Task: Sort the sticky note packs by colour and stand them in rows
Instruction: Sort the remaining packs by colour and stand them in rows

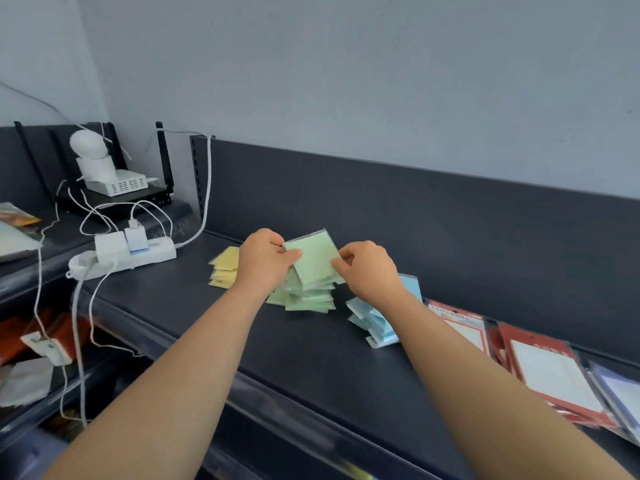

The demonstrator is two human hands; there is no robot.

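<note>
While both hands (pixel 265 258) (pixel 363 268) pinch it, green pack (pixel 317 258) tilts.

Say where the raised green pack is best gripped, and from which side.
By its side edges, one hand from each side: the green pack is thin, flat and tilted up off the green pile, so both edges are free; left hand and right hand pinch there.

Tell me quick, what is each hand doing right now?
Left hand: pinches the left edge of the top green pack.
Right hand: pinches the right edge of the same pack.
</note>
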